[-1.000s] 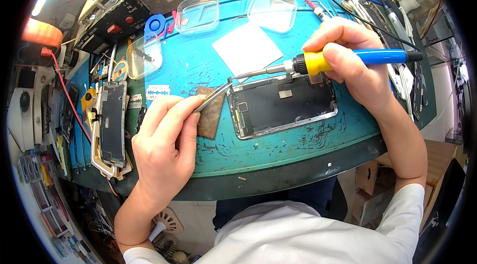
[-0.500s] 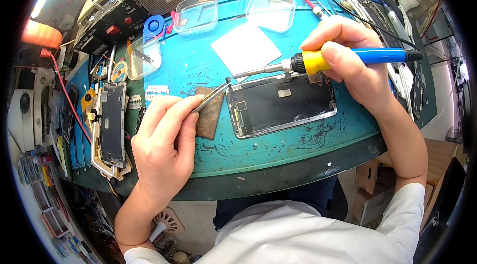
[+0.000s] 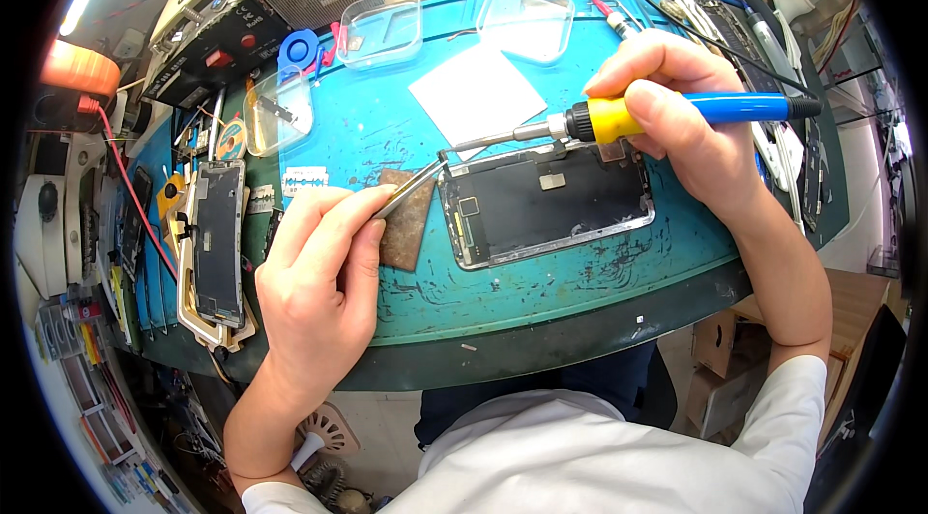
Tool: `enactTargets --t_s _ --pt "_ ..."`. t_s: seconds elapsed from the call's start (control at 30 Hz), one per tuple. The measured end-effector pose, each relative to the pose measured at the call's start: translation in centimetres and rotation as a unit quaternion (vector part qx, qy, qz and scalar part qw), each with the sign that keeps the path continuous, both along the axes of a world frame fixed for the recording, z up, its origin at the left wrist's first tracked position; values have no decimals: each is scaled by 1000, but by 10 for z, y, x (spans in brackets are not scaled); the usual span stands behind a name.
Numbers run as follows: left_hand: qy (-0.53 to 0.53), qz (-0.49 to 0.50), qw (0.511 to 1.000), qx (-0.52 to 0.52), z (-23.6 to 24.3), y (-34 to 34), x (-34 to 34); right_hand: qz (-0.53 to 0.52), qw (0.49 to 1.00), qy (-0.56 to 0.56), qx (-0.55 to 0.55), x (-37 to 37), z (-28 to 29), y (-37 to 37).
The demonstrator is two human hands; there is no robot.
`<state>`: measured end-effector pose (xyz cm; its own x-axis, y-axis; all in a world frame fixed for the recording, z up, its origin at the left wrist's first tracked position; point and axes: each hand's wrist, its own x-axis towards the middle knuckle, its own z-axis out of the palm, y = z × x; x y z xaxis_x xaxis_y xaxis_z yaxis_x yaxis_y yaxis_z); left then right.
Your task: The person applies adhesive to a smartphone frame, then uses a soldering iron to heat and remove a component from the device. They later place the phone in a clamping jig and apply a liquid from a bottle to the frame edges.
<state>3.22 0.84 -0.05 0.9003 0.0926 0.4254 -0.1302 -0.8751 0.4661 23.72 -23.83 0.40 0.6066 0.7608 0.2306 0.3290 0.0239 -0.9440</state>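
My right hand (image 3: 681, 113) is closed around a soldering iron (image 3: 720, 109) with a blue and yellow handle. Its metal tip points left, to the upper left corner of a black phone screen assembly (image 3: 522, 209) with a silver frame. Between the fingers of my left hand (image 3: 324, 267) is a pair of tweezers (image 3: 411, 189), whose points meet a small dark piece (image 3: 443, 157) at that same corner, close to the iron's tip. Whether the iron touches the piece I cannot tell. A brownish flat plate (image 3: 406, 234) lies under the tweezers, left of the screen.
Behind the screen lies a white square sheet (image 3: 478, 95). Clear plastic trays (image 3: 381, 30) stand at the mat's far edge. Another phone screen (image 3: 218, 243) and razor blades (image 3: 305, 178) lie to the left. The iron's black cable (image 3: 710, 35) runs up and away at the right.
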Motion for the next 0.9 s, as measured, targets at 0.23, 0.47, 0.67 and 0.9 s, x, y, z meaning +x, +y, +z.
enactTargets --t_s 0.23,0.47,0.67,0.9 --pt "-3 -4 1000 4 0 1 1 -1 1000 -8 3 1 -1 0" --pt "-1 -3 1000 -1 0 1 1 -2 1000 0 11 2 -2 -1" --pt "0 -24 1000 6 0 2 0 -25 998 36 39 3 4 -6" --pt "5 -40 999 17 0 3 -2 -23 997 48 57 4 2 -8"
